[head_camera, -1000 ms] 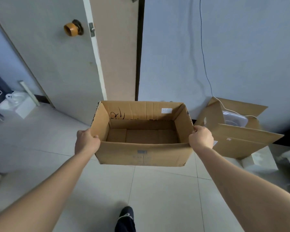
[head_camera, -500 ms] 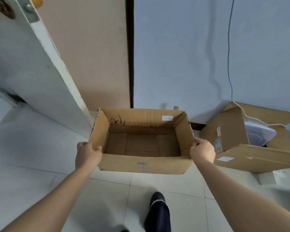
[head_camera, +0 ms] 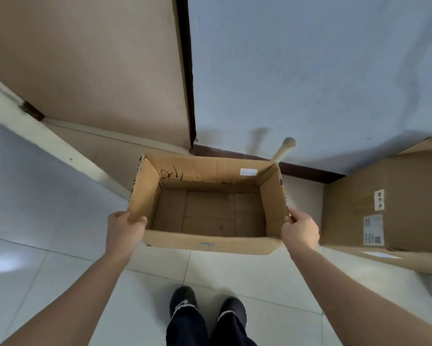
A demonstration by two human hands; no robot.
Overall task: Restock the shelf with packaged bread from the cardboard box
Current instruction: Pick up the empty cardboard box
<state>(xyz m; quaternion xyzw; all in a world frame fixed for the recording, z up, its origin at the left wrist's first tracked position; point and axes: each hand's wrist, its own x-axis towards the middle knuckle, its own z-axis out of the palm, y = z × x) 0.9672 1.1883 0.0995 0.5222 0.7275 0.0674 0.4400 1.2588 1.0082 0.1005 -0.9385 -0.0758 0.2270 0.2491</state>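
An open brown cardboard box [head_camera: 210, 242] is held low over the tiled floor, close to the wall. Its inside shows only bare cardboard; no bread is visible and no shelf is in view. My left hand [head_camera: 123, 227] grips the box's left wall near the front corner, thumb over the rim. My right hand [head_camera: 300, 231] grips the right wall near the front corner in the same way.
A larger cardboard box [head_camera: 384, 206] lies on the floor at the right, near the held box. A door [head_camera: 85, 66] and its white edge stand at the left. A pale stick [head_camera: 283, 149] leans on the blue-grey wall behind the box. My feet [head_camera: 205, 308] stand on the tiles below.
I have stepped closer to the wall and the view has tilted down. The box has come lower, near the floor and the wall. Both hands keep their grip on its sides.
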